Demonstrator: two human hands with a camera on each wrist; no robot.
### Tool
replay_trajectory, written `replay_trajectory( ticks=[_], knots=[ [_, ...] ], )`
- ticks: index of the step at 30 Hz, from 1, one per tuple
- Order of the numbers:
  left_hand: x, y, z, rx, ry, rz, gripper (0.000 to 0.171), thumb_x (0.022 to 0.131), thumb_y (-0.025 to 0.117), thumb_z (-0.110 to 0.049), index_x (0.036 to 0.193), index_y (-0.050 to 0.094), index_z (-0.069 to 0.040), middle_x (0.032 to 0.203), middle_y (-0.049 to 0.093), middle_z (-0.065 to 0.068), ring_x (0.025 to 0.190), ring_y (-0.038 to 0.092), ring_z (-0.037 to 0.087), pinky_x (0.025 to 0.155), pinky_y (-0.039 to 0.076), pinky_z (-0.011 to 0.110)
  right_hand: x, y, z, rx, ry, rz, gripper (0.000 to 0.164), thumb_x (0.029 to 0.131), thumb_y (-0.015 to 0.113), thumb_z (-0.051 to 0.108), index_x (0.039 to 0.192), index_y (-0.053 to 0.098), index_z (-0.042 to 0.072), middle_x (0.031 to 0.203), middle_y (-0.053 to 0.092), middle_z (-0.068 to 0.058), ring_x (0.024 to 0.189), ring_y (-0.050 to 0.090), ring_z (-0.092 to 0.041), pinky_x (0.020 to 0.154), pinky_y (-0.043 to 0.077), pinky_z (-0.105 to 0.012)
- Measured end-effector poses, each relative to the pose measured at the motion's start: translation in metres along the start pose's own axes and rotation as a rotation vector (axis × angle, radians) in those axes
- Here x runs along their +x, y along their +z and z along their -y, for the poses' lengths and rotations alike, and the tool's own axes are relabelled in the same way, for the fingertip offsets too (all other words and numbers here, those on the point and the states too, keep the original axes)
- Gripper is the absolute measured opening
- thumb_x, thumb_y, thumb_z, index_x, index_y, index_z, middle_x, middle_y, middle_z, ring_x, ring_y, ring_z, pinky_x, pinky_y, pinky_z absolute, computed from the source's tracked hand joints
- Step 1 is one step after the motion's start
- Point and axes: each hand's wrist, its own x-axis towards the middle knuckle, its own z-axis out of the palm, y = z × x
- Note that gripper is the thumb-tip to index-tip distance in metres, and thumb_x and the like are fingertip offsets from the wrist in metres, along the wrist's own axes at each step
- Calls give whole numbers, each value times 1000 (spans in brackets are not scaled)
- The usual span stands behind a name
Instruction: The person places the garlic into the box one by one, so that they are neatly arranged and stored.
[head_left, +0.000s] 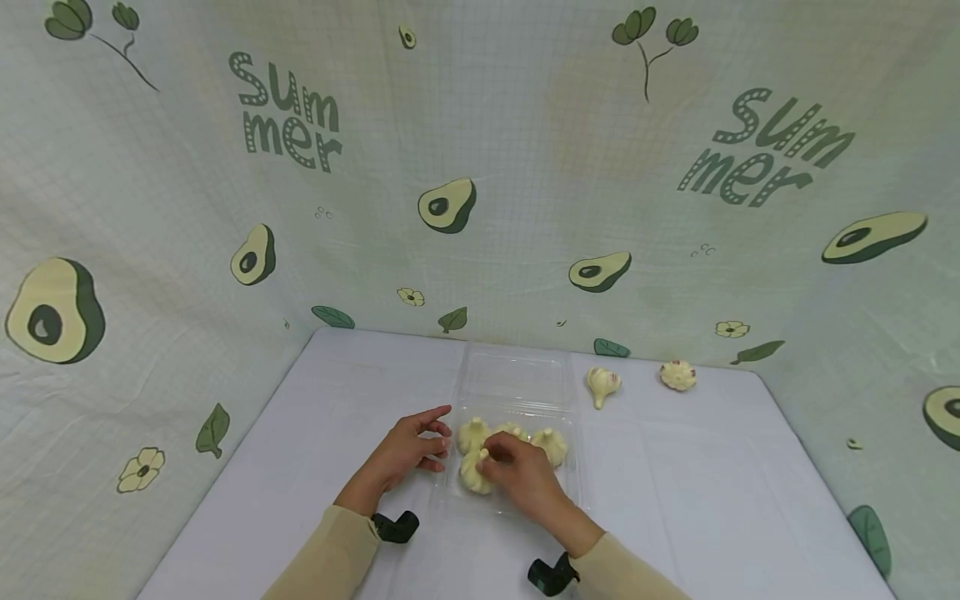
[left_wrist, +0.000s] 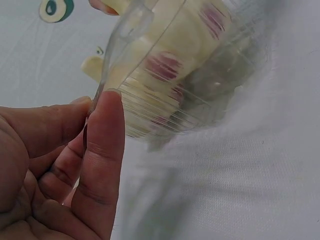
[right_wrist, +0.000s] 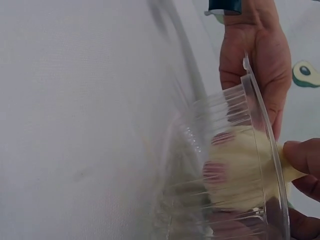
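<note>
A clear plastic clamshell box (head_left: 573, 487) lies with its lid (head_left: 513, 375) folded back, away from me. With thumb and fingertips my left hand (head_left: 408, 450) pinches the box's left rim, seen close in the left wrist view. My right hand (head_left: 528, 479) reaches over the box and pinches the stem of a garlic bulb (head_left: 472, 475) at the front left inside it. Behind that bulb, a row of pale garlic bulbs (head_left: 551, 447) fills the back of the box. Purple streaks on the held bulb (right_wrist: 235, 170) show through the ribbed wall (right_wrist: 220, 107) in the right wrist view.
Two more bulbs lie on the white table (head_left: 697, 475) right of the lid: one garlic bulb (head_left: 602, 385) with its stem toward me, and a rounder garlic bulb (head_left: 678, 375) further right. A printed cloth (head_left: 510, 167) stands around the back and sides.
</note>
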Motion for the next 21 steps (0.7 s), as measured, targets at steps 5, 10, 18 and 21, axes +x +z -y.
replay_trajectory(
  ticks=[5,10,18,21],
  knots=[
    [0,0,-1,-2,1,4,67,97,68,5,160,47,-9,121,59,14,85,64,17,66,64,30,1,4,-2,-53,-21,32,13,91,81,16,101,74,16,104,78,-2,103,76,-26,89,61,-39],
    [0,0,-1,-6,0,11,67,98,68,5,160,47,-10,121,59,14,85,64,17,66,63,30,2,7,-3,-111,-47,35,13,89,82,13,99,75,15,100,78,0,99,74,-21,88,60,-41],
    [0,0,-1,-11,1,8,66,98,67,5,160,46,-9,121,59,14,85,64,17,67,63,30,0,8,-1,-131,-59,55,14,88,82,13,101,76,12,100,79,-2,97,74,-19,84,60,-36],
    [-1,0,-1,-8,-3,7,66,98,67,5,160,47,-10,121,59,14,85,64,17,66,63,30,0,8,-1,-128,-62,57,14,89,81,13,102,77,13,100,79,-2,97,74,-19,85,61,-39]
  ],
)
